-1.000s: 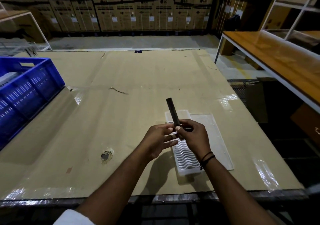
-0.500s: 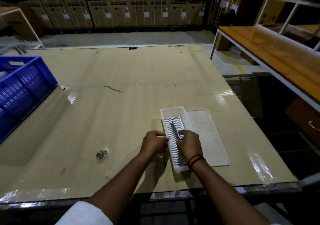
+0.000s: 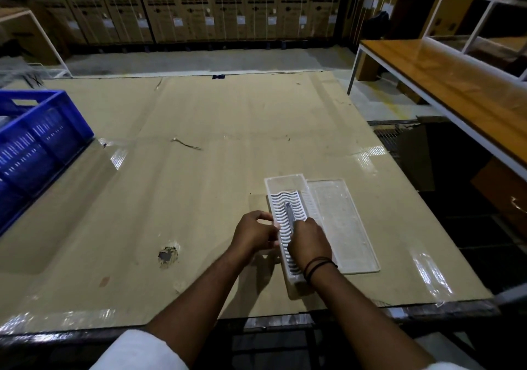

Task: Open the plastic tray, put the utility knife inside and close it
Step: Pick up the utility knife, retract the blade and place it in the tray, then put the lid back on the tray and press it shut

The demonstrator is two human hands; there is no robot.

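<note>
Warehouse or stockroom. Stacked cartons (image 3: 199, 7) line the wall at 12 o'clock. Cardboard-covered, taped counter (image 3: 216, 153) in centre. Blue crate (image 3: 37, 141) at 9 o'clock. White rack (image 3: 484, 7) over wooden bench (image 3: 456, 84) at 2 o'clock.

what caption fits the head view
Right hand lays utility knife into open plastic tray, lid beside it.

Plastic tray (image 3: 273, 182) set on table (image 3: 199, 184), near front edge, right of centre. Lid (image 3: 342, 227) laid just right of it, touching. Utility knife (image 3: 288, 212) lengthwise in the tray. Crate (image 3: 42, 141) at far left. Bench (image 3: 456, 90) off right.
</note>
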